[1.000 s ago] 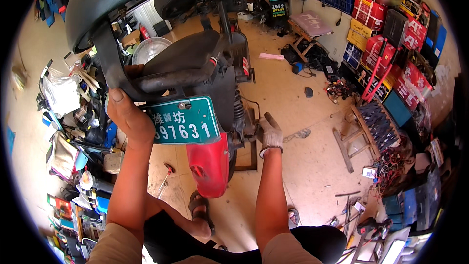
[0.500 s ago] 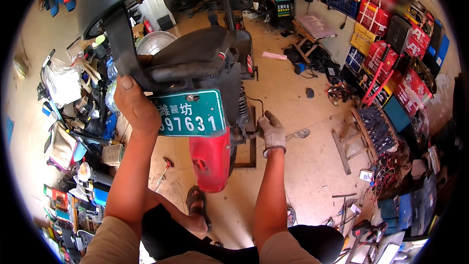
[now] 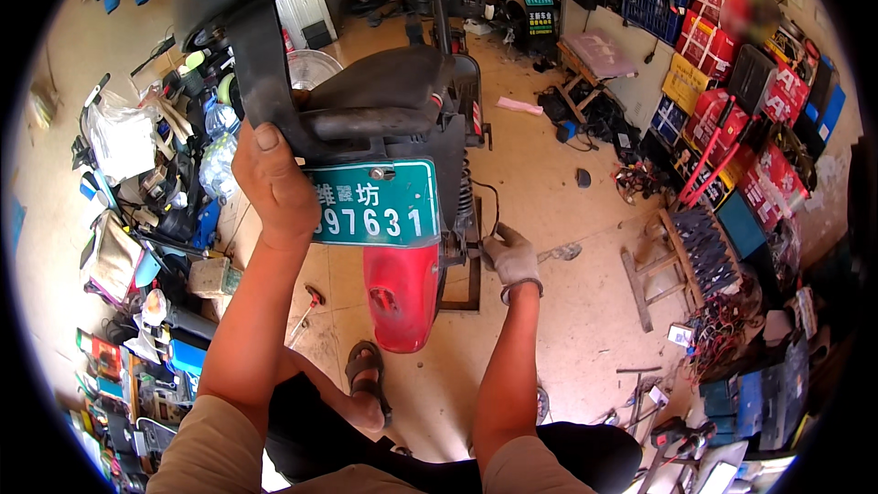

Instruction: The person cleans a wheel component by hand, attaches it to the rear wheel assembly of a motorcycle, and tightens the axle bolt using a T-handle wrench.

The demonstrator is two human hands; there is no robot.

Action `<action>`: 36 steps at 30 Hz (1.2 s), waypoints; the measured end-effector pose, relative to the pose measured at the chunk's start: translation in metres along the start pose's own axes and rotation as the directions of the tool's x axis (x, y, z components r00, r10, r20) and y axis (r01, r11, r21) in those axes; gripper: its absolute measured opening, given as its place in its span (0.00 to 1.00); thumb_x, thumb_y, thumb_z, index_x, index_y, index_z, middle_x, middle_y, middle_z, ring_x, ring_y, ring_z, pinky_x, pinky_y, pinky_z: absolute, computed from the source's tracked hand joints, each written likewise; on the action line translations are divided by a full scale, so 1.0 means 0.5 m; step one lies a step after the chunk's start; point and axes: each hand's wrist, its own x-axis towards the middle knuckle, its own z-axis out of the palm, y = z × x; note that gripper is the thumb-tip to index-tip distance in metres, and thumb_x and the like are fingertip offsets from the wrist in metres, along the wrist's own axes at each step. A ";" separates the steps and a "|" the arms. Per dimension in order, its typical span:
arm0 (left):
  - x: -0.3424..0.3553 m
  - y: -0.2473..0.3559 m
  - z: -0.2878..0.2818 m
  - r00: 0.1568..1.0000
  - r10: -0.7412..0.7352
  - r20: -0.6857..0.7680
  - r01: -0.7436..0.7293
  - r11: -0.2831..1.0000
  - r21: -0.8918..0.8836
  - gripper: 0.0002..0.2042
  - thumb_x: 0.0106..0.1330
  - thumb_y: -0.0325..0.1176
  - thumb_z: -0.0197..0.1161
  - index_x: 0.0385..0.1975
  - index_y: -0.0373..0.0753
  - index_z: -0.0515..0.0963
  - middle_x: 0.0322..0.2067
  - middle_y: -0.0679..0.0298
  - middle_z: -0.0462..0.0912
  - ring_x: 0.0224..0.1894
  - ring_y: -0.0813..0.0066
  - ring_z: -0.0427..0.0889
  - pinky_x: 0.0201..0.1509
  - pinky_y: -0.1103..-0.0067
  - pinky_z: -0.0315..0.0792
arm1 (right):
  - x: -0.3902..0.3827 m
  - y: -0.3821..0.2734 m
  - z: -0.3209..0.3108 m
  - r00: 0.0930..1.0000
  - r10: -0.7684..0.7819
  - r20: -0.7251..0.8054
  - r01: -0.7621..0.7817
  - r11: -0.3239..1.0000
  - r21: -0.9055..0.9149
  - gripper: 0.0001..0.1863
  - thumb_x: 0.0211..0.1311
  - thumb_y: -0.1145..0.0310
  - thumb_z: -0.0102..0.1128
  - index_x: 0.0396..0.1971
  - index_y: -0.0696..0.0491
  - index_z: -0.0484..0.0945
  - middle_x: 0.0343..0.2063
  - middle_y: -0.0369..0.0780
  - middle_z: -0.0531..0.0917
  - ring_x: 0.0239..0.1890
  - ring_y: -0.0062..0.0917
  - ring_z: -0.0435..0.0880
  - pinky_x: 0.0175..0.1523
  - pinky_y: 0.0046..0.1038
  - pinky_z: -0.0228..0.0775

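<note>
I stand behind a black scooter (image 3: 402, 82) with a red rear mudguard (image 3: 401, 293) and a green number plate (image 3: 377, 204). My left hand (image 3: 274, 185), bare, grips the black rear grab bar (image 3: 357, 123) just left of the plate, thumb up. My right hand (image 3: 512, 254), in a grey work glove, is lower down at the right side of the rear wheel, fingers closed on a dark part by the shock spring (image 3: 460, 192). What it holds is too small to make out. My sandalled foot (image 3: 366, 375) stands under the mudguard.
Heaps of tools, bags and parts (image 3: 146, 220) line the floor on the left. A red-handled screwdriver (image 3: 306, 306) lies by my left leg. Right of me stand a wooden rack (image 3: 681, 252), red boxes (image 3: 732, 64), cables and power tools (image 3: 695, 421).
The scooter's tail and my left hand have shifted up and to the right in view. My right hand has sunk slightly, still at the wheel's right side.
</note>
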 end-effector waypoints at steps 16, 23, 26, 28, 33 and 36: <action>0.011 0.000 -0.010 0.998 0.034 0.043 -0.032 0.999 -0.038 0.33 0.80 0.55 0.35 0.49 0.27 0.80 0.42 0.54 0.85 0.43 0.68 0.83 0.50 0.75 0.74 | 0.011 -0.186 -0.033 0.661 -0.053 0.749 0.750 0.092 -0.655 0.21 0.60 0.67 0.61 0.55 0.50 0.81 0.44 0.48 0.88 0.47 0.45 0.87 0.52 0.41 0.79; -0.001 -0.012 0.001 1.000 -0.012 0.020 0.013 0.999 -0.043 0.38 0.78 0.60 0.33 0.53 0.26 0.77 0.47 0.49 0.84 0.48 0.62 0.84 0.55 0.71 0.74 | 0.009 -0.103 -0.056 0.781 -0.310 0.542 0.617 0.519 -0.592 0.20 0.61 0.63 0.69 0.53 0.51 0.83 0.45 0.46 0.88 0.45 0.39 0.88 0.50 0.36 0.80; -0.012 -0.016 0.002 0.995 -0.098 0.005 0.098 0.989 -0.115 0.41 0.76 0.65 0.35 0.57 0.25 0.73 0.50 0.45 0.83 0.51 0.59 0.84 0.59 0.69 0.74 | 0.024 -0.079 -0.059 0.740 -0.369 0.562 0.671 0.466 -0.577 0.19 0.61 0.63 0.69 0.51 0.53 0.84 0.42 0.45 0.88 0.44 0.40 0.88 0.50 0.36 0.80; -0.018 -0.033 0.006 0.988 -0.152 -0.032 0.143 0.971 -0.193 0.43 0.74 0.68 0.37 0.58 0.25 0.73 0.51 0.44 0.83 0.54 0.57 0.83 0.62 0.68 0.72 | 0.038 -0.056 -0.067 0.626 -0.520 0.581 0.778 0.358 -0.517 0.18 0.60 0.63 0.70 0.48 0.54 0.83 0.42 0.45 0.87 0.44 0.41 0.87 0.49 0.37 0.80; -0.013 -0.039 0.020 0.987 -0.131 -0.098 0.102 0.961 -0.255 0.42 0.76 0.64 0.33 0.53 0.23 0.76 0.48 0.45 0.84 0.49 0.59 0.84 0.57 0.69 0.73 | 0.058 -0.032 -0.080 0.462 -0.643 0.611 0.867 0.183 -0.463 0.19 0.58 0.63 0.71 0.46 0.56 0.82 0.47 0.47 0.85 0.45 0.43 0.86 0.49 0.39 0.80; -0.013 -0.036 0.026 0.988 -0.118 -0.101 0.092 0.968 -0.234 0.42 0.76 0.64 0.33 0.53 0.23 0.76 0.48 0.45 0.84 0.50 0.59 0.84 0.58 0.69 0.73 | 0.064 -0.040 -0.084 0.451 -0.631 0.631 0.876 0.180 -0.447 0.19 0.58 0.64 0.71 0.48 0.57 0.82 0.48 0.47 0.85 0.45 0.43 0.86 0.49 0.38 0.81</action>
